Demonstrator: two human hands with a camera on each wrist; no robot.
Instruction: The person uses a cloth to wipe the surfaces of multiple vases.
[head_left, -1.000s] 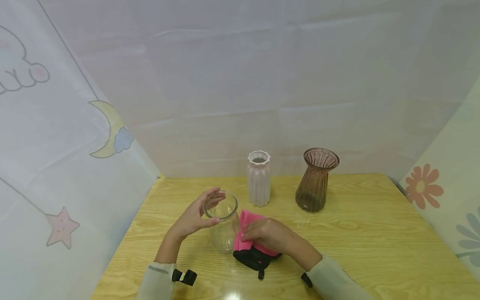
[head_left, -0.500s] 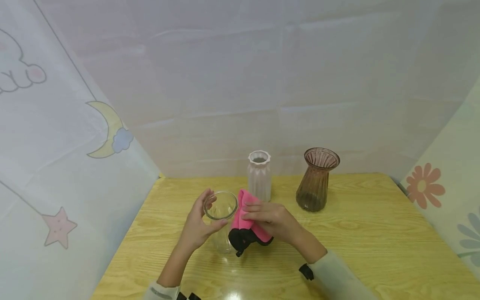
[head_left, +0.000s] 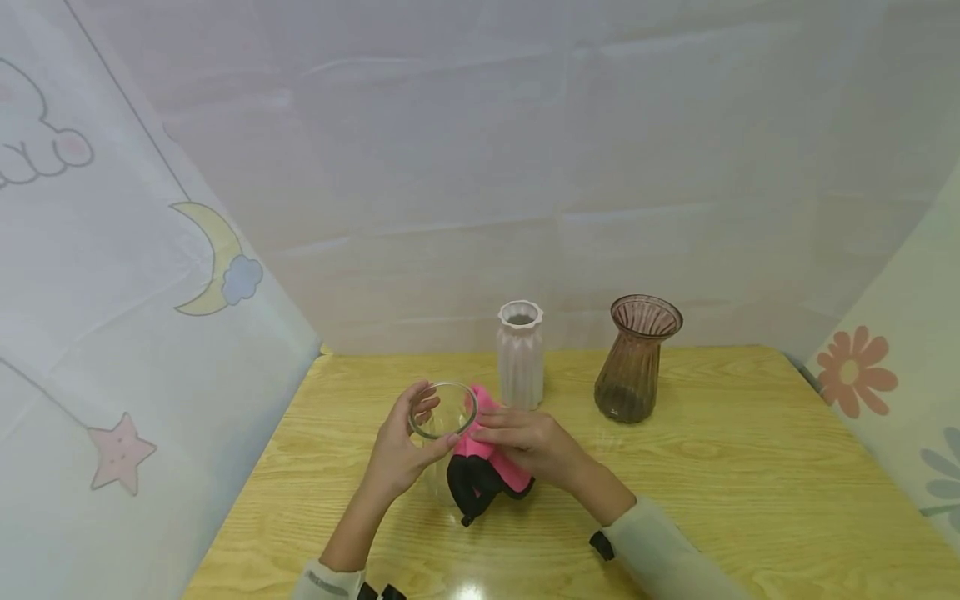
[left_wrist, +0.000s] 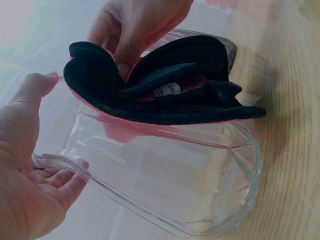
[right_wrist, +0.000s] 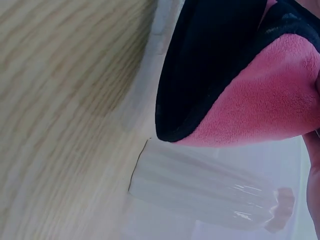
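A clear glass vase (head_left: 438,483) stands upright near the middle of the table. My left hand (head_left: 401,457) grips it around the neck, just under the rim, the thumb on the near side and the fingers behind. Folded in my right hand (head_left: 536,442) is a cleaning cloth (head_left: 487,471), pink on one face and black on the other. The left wrist view has the cloth (left_wrist: 170,112) against the side of the glass vase (left_wrist: 165,175), black face and a small label showing. My right fingertips pinch its folds. Only part of my right hand shows in the right wrist view.
Behind my hands stands a white ribbed vase (head_left: 520,367), also seen below the cloth in the right wrist view. Farther right is a brownish-purple glass vase (head_left: 628,375) with a flared rim. The wooden table (head_left: 750,467) ends at a pale fabric backdrop (head_left: 450,208).
The cloth has gone up the glass vase's side, then slightly down and left against it. My left hand has shifted its hold toward the vase's near side. The vase stays in place.
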